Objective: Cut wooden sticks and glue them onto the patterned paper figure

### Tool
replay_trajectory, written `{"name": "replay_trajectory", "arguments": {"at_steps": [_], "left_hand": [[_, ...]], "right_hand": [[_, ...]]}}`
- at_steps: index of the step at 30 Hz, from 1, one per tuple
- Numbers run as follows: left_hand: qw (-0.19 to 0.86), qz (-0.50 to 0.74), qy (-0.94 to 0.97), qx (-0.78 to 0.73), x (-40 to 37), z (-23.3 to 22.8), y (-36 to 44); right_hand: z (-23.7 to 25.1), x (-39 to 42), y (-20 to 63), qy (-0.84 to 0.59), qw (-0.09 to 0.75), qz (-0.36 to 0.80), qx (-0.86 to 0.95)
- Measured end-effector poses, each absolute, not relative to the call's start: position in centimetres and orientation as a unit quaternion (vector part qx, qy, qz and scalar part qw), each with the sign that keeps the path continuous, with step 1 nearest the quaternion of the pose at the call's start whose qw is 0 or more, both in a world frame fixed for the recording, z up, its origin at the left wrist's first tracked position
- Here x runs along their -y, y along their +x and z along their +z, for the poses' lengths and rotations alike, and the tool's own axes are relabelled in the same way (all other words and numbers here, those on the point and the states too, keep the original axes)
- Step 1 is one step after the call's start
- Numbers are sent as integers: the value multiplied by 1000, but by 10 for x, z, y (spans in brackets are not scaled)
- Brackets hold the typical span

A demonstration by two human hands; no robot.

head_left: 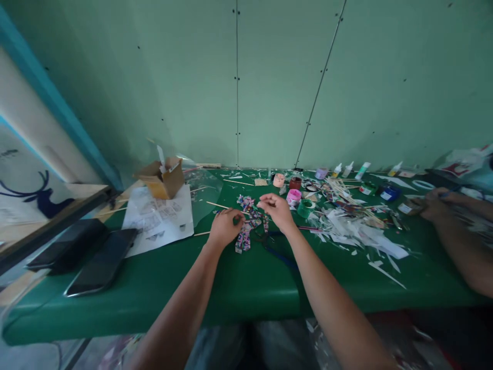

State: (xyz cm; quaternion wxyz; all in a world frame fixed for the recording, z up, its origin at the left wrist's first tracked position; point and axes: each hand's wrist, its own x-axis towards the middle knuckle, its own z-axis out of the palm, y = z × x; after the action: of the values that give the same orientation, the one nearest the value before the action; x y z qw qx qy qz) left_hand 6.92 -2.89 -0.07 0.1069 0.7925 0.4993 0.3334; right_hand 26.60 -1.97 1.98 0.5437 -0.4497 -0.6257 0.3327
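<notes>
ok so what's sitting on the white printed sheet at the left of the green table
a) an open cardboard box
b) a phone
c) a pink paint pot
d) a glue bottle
a: the open cardboard box stands on the far edge of the white printed sheet, while the two dark phones lie off the sheet on the green table, and the pink pot and the glue bottles are further right.

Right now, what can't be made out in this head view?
- Left hand: curled fingers hide what it grips.
- Right hand: whatever it pinches is too small.
- Bottles at the wall: labels too small.
- Co-worker's hand: arm cut by right edge.
- Patterned scraps: print blurred.
</notes>
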Motion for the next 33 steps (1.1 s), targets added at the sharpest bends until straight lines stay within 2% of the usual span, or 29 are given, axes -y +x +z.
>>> {"name": "replay_trajectory", "arguments": {"at_steps": [3, 7, 13, 25, 30, 33], "left_hand": [[179, 415, 742, -495, 28, -2, 79], [260, 448, 731, -444, 30, -1, 90], [282, 440, 748, -409, 36, 2, 89], [248, 472, 738, -414, 34, -2, 90], [269, 474, 717, -435, 34, -4, 92], [235, 474, 722, -447, 35, -4, 94]], "right_hand": [[7, 25, 259, -423, 519, 393, 630], [3, 34, 261, -409, 511, 397, 643], [3, 37, 261, -401, 523, 368, 656], [7, 42, 261, -399, 497, 314, 704], [3, 39, 260, -400, 503, 316, 698], [1, 37, 259, -402, 501, 313, 700]]}}
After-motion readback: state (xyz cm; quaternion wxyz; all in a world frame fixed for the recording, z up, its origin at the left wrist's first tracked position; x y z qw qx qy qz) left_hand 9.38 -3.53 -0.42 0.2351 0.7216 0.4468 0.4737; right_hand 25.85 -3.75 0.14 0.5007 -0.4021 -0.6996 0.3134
